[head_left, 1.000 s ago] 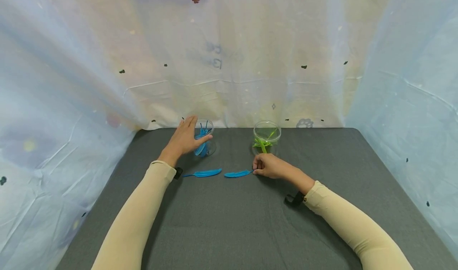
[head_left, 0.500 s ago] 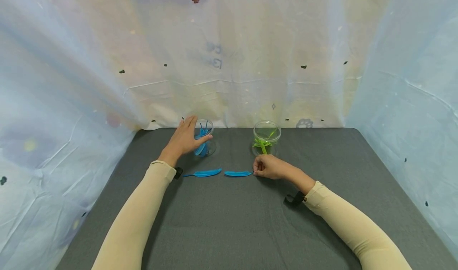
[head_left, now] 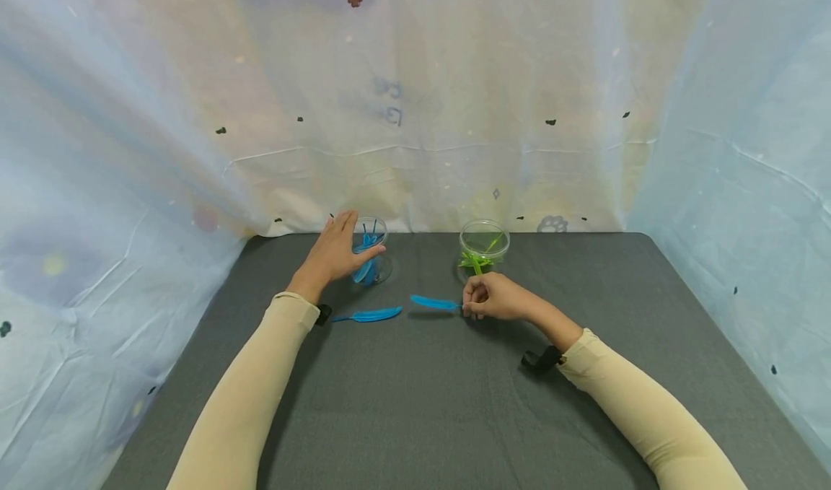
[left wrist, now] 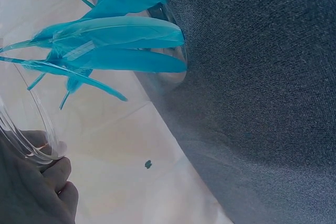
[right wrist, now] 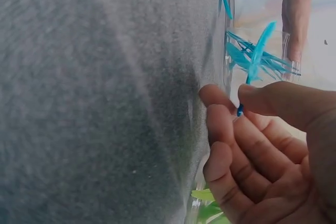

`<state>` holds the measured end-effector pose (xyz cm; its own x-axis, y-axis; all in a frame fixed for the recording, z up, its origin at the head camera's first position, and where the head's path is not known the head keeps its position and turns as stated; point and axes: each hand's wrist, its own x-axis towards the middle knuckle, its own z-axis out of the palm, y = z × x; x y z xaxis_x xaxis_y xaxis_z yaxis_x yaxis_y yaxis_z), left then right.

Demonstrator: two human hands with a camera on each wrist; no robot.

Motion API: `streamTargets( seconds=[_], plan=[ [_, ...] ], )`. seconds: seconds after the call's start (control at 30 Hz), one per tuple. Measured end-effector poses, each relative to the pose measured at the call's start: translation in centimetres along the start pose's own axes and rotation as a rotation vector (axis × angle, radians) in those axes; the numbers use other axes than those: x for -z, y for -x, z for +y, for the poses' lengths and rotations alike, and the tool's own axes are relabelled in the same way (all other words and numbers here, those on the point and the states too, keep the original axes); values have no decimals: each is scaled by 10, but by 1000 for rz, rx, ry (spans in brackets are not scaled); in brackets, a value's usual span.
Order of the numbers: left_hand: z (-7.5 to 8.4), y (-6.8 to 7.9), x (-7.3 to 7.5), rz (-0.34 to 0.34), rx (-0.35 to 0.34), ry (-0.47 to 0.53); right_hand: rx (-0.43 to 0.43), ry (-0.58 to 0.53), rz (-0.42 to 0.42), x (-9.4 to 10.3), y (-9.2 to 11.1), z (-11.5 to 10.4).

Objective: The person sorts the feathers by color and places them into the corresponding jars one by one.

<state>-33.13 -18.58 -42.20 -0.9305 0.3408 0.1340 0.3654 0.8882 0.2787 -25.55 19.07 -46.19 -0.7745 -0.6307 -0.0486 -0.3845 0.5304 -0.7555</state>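
Observation:
My left hand [head_left: 332, 253] holds a transparent plastic jar [head_left: 384, 268] by its rim, thumb in front. Several blue feathers [left wrist: 115, 35] stand inside this jar, their quills toward its mouth. Between thumb and fingertips, my right hand [head_left: 498, 296] pinches the quill of another blue feather [head_left: 433, 302], which points left and is lifted above its shadow on the cloth. The same feather [right wrist: 260, 51] stands up from the fingers in the right wrist view. A second loose blue feather [head_left: 376, 315] lies on the table in front of the left jar.
Behind my right hand stands another transparent jar [head_left: 505, 243] holding green feathers [head_left: 475, 260]; its lower part is partly hidden by the hand. Dark grey cloth covers the table [head_left: 402, 403]. A pale patterned curtain [head_left: 441, 115] hangs along the back and both sides.
My right hand has raised the pinched blue feather off the cloth and moved slightly back and to the right. The left hand and both jars have stayed in place.

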Motion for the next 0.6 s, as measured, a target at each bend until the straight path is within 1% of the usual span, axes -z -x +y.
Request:
streamTargets(
  seconds=[0.1,0.2,0.3,0.43,0.5,0.6],
  plan=[
    [0,0,1,-5,4,8,21,-29,4,0,0,0],
    [1,0,1,-6,7,8,46,-49,27,-1,2,0],
    [1,0,1,-5,9,5,70,-42,76,0,3,-2],
    [1,1,1,-8,11,5,68,-34,151,1,3,-4],
    [1,1,1,-9,11,3,71,-59,175,1,3,-5],
    [1,1,1,-7,10,3,75,-123,188,0,3,-6]
  ],
)
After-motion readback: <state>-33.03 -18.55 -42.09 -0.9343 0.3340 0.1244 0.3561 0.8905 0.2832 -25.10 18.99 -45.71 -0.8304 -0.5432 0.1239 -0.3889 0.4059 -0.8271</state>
